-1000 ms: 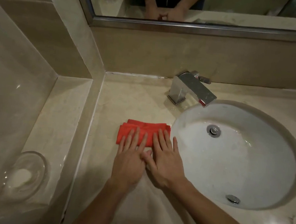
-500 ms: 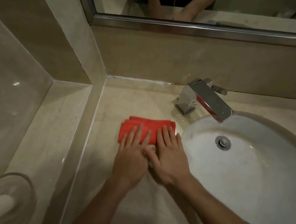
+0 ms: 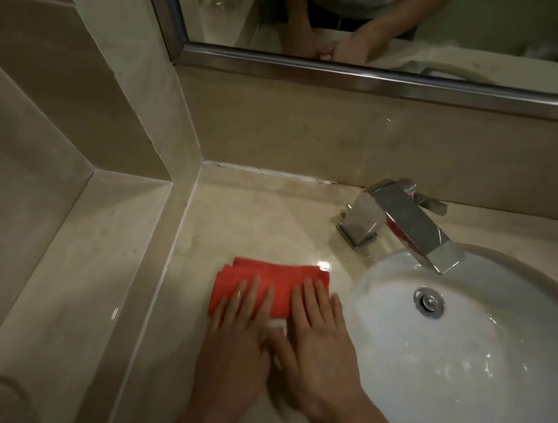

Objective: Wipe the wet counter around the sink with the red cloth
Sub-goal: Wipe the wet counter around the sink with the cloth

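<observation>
Pressing flat, straight fingers, both hands [image 3: 276, 359] hold folded red cloth [image 3: 273, 281] on glossy counter [image 3: 253, 215].

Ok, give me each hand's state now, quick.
Left hand: open, straight fingers pressing flat on the red cloth.
Right hand: open, fingers flat on the same cloth beside the sink.

Single head view, near, looking steeply down over counter [image 3: 235, 220].
</observation>
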Demonstrator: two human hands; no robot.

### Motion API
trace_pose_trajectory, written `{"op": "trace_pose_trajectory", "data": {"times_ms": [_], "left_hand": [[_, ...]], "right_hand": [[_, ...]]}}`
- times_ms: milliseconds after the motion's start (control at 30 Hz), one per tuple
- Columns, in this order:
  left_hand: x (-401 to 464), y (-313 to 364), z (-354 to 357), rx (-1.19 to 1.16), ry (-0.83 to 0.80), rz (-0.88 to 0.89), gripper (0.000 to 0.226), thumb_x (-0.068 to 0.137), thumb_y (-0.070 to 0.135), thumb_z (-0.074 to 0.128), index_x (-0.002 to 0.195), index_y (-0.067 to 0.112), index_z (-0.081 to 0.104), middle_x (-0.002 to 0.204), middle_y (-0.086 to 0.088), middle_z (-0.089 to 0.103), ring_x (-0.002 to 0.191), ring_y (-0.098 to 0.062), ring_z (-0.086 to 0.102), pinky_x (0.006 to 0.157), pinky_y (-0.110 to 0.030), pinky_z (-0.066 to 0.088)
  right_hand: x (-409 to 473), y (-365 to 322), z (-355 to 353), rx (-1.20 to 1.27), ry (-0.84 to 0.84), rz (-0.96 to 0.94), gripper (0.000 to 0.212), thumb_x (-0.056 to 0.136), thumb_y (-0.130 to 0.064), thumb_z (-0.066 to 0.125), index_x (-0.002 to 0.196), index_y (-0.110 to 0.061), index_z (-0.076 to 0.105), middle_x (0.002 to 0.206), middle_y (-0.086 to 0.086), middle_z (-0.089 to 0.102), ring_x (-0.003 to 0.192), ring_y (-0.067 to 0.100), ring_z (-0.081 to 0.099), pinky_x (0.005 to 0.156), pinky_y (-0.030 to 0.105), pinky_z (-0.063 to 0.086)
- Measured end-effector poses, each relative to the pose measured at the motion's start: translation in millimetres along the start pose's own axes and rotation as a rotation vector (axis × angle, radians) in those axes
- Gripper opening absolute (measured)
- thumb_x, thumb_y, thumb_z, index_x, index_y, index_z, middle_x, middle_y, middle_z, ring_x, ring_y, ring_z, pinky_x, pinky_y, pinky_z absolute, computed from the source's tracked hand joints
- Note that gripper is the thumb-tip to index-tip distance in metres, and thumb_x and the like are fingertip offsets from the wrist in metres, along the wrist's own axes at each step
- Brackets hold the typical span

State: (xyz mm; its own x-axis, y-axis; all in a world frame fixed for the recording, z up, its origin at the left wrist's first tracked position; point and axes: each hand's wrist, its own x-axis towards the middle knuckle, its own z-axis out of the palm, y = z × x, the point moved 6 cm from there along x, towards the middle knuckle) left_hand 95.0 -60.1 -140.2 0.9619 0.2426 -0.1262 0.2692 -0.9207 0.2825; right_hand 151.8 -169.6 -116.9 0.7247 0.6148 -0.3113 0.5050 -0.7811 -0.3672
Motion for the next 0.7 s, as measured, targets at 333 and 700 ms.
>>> {"op": "trace_pose_trajectory", "data": {"times_ms": [333, 700], "left_hand": [[170.7, -66.0, -44.0, 0.039, -0.035, -0.067, 0.053, 0.105, 0.043, 0.023, 0.156, 0.031, 0.015, 0.165, -0.007, 0.0, 0.152, -0.02, -0.001, 0.123, -0.04, 0.003], [50.6, -55.1, -29.5, -0.054, 0.011, -0.121, 0.063, 0.096, 0.053, 0.006, 0.155, 0.033, 0.014, 0.164, 0.001, 0.0, 0.151, -0.015, -0.001, 0.123, -0.037, 0.006]], "right_hand": [[174.1, -7.6, -47.1, -0.069, 0.111, -0.039, 0.068, 0.106, -0.05, 0.013, 0.158, -0.007, 0.02, 0.165, 0.016, 0.015, 0.154, 0.026, 0.004, 0.125, 0.04, -0.002], [78.6, -30.6, -13.5, -0.037, 0.082, -0.083, 0.088, 0.094, -0.067, -0.007, 0.158, -0.014, 0.021, 0.166, 0.008, 0.017, 0.155, 0.021, 0.003, 0.125, 0.042, -0.006]]}}
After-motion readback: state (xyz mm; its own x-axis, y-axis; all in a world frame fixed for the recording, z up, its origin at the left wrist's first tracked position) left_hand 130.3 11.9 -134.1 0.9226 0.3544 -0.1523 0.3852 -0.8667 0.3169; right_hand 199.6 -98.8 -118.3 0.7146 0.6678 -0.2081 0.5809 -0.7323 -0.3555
